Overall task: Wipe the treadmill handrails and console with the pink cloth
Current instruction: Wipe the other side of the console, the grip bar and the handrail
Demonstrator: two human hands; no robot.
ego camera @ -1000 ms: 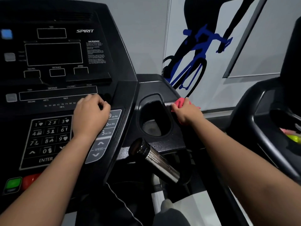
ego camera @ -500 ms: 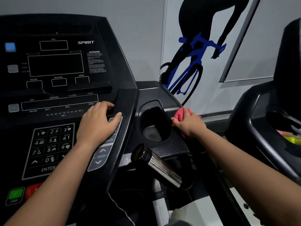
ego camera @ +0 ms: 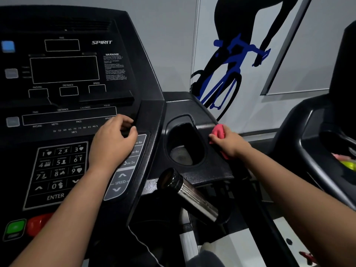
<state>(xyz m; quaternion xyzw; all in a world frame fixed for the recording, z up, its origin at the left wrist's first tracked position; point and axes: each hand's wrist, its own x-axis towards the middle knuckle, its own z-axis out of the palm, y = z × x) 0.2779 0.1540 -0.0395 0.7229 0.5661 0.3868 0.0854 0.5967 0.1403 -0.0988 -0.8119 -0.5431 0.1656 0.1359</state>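
Note:
The black treadmill console (ego camera: pixel 63 70) fills the left of the view, with a number keypad (ego camera: pixel 57 170) and speed buttons (ego camera: pixel 123 178). My left hand (ego camera: pixel 113 143) rests on the console's right side above the speed buttons, fingers loosely curled and holding nothing. My right hand (ego camera: pixel 229 143) grips the bunched pink cloth (ego camera: pixel 218 132) and presses it on the console's right wing, at the right rim of the cup holder (ego camera: pixel 185 143). A chrome handrail grip (ego camera: pixel 188 195) sticks out below the cup holder.
A second black machine (ego camera: pixel 317 132) stands at the right, with pink and yellow-green items (ego camera: pixel 346 162) in its tray. Green (ego camera: pixel 14 228) and red (ego camera: pixel 38 224) buttons sit at the console's lower left. A cyclist mural (ego camera: pixel 231 60) covers the wall behind.
My right hand has stayed at the cup holder's right rim with the cloth, shifting only slightly. My left hand's fingers have spread and curled again on the console's right side. The view has shifted.

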